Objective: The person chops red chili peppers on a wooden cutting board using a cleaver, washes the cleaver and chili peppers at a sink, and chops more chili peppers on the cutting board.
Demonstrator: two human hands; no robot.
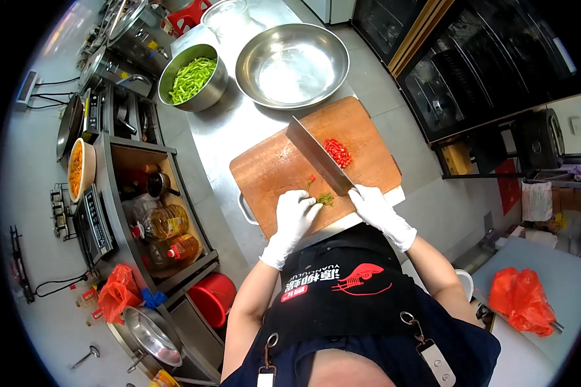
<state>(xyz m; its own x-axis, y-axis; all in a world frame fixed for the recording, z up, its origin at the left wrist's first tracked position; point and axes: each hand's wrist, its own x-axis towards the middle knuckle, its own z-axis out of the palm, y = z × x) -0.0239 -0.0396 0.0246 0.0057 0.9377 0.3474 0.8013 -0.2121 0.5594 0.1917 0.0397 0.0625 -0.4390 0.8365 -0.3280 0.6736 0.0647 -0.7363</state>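
Note:
My right hand, in a white glove, is closed around the handle end of a cleaver. The broad blade runs up and left across a wooden cutting board. Just right of the blade lies a small heap of chopped red chili. On the blade's left side, my gloved left hand has its fingers bunched together at some green chili stems. A single red chili end with a thin green stem lies beyond those fingertips. The stems are partly covered by the glove.
Beyond the board, a wide steel basin and a pot of cut green vegetables stand on the steel table. A shelf unit with oil bottles stands left. A red bucket is below it. Glass-door cabinets stand right.

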